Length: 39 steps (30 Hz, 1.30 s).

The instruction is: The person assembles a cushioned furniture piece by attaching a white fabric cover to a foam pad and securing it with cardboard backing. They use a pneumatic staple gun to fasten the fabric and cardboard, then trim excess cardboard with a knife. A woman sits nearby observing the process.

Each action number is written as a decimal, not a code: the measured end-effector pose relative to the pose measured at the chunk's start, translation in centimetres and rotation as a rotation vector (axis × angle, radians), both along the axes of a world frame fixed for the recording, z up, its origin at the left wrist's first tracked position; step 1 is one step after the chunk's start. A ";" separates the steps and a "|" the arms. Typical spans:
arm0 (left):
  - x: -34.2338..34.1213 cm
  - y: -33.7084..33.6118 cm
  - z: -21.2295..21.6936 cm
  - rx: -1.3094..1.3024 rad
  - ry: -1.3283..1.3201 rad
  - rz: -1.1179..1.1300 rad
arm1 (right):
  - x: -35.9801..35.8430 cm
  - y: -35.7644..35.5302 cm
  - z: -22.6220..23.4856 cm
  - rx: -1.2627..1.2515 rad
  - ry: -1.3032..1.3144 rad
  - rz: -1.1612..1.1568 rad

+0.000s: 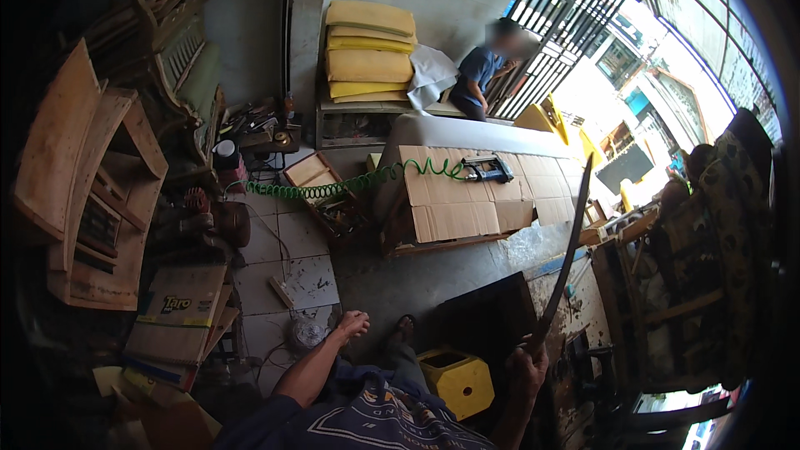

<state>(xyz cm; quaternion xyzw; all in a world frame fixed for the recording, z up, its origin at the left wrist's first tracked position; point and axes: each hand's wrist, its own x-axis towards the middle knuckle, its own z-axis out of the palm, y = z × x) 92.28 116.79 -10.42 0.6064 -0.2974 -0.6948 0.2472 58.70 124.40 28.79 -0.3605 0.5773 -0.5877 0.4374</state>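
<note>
Upright in my right hand [529, 367] is a long, thin, dark strip [569, 262], slightly curved. My fingers wrap round its lower end, and its tip rises past the corner of the cardboard-covered bench. What it is made of I cannot tell. In front of my body, my left hand [354, 324] is closed with the fingers curled in; whatever it may hold is hidden. A yellow stool [457, 383] with a round hole stands between my arms. On the cardboard [450, 208] lies a pneumatic staple gun [490, 170], joined to a green coiled air hose [325, 189].
A wooden chair frame [100, 192] stands at left, beside a cardboard box [177, 317]. Yellow foam cushions [369, 54] are stacked at the back. Another person [479, 75] sits near the barred gate. Dark furniture [667, 308] fills the right. The hose spans the floor gap.
</note>
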 end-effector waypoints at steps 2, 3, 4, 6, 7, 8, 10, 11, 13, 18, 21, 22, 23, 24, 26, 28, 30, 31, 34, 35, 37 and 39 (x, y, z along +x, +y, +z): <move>-2.5 -2.5 3.6 -0.015 0.120 0.117 | -0.8 -4.9 0.2 0.015 0.046 0.062; -3.7 -3.8 5.0 -0.015 0.153 0.166 | -1.4 -7.1 0.3 0.038 0.136 0.116; -5.0 -5.5 5.9 -0.020 0.241 0.243 | -2.2 -9.6 0.4 0.072 0.226 0.159; -7.2 -10.4 6.7 -0.018 0.370 0.396 | -3.7 -14.6 0.3 0.139 0.304 0.232; -8.0 -13.5 6.6 -0.065 0.460 0.444 | -4.3 -17.2 0.1 0.145 0.334 0.277; -9.1 -15.9 6.3 -0.083 0.539 0.499 | -5.1 -19.6 0.1 0.179 0.369 0.309; -10.3 -21.1 5.6 -0.092 0.729 0.615 | -5.9 -25.6 -0.1 0.218 0.518 0.410; -10.9 -23.7 5.2 -0.059 0.806 0.695 | -6.2 -28.4 -0.1 0.249 0.594 0.449; -12.1 -27.4 4.2 -0.106 0.901 0.707 | -7.2 -32.9 0.4 0.320 0.630 0.620; -12.5 -31.5 2.8 -0.131 1.004 0.546 | -6.7 -43.2 -1.2 0.163 1.105 0.988; -13.4 -32.6 2.4 -0.075 1.041 0.691 | -5.1 -48.1 -3.7 -0.048 1.192 1.215; -13.9 -33.1 2.3 -0.104 1.015 0.715 | -4.7 -49.5 -4.3 -0.010 1.195 1.248; -14.6 -33.5 2.2 -0.151 0.982 0.756 | -4.4 -50.4 -4.6 0.034 1.200 1.278; -15.3 -33.8 2.1 -0.162 0.941 0.773 | -4.0 -51.5 -5.0 0.277 1.307 1.238; -16.6 -34.3 1.9 -0.240 0.890 0.843 | -3.5 -52.9 -5.5 0.200 1.194 1.298; -17.6 -34.4 1.9 -0.245 0.860 0.882 | -3.6 -54.3 -5.6 0.251 1.151 1.359; -18.4 -33.8 2.2 -0.231 0.826 0.938 | -4.2 -56.3 -6.1 0.351 1.197 1.416; -18.9 -33.4 2.4 -0.228 0.816 0.974 | -4.5 -57.4 -6.6 0.378 1.167 1.449; -21.5 -31.7 3.5 -0.217 0.787 1.128 | -6.9 -60.9 -8.7 0.360 1.163 1.579; -22.5 -31.1 3.8 -0.221 0.777 1.195 | -7.6 -62.0 -9.8 0.058 1.130 1.694; -25.0 -30.5 4.7 -0.255 0.816 1.328 | -8.5 -63.3 -12.2 -0.501 1.029 1.825; -27.8 -30.7 5.3 -0.313 0.901 1.482 | -9.9 -64.2 -13.9 -0.131 1.027 1.885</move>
